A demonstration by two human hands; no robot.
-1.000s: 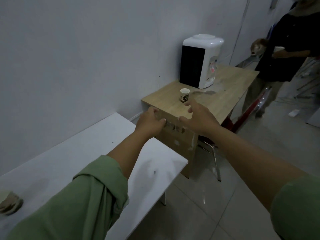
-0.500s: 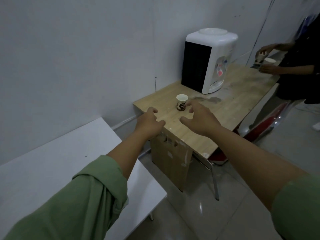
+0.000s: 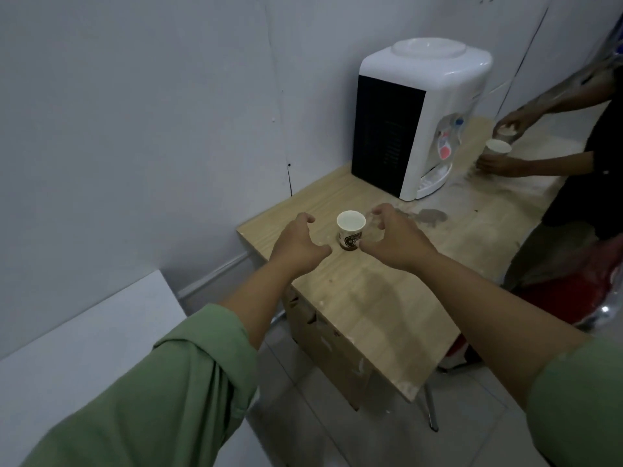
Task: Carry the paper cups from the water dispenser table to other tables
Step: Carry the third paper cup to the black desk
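Two bare hands, left hand [image 3: 296, 242], right hand [image 3: 392, 239], fingers curled, flanking upright paper cup [image 3: 350, 230]

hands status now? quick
Left hand: open, empty, beside the white-rimmed brown paper cup.
Right hand: open, curled near cup, not gripping.

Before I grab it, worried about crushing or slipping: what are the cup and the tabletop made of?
Cup: seemingly thin paper, matte white inside, brown print outside.
Tabletop: looks like light wood-grain laminate; pale chips along its edge, dull stains near the dispenser.
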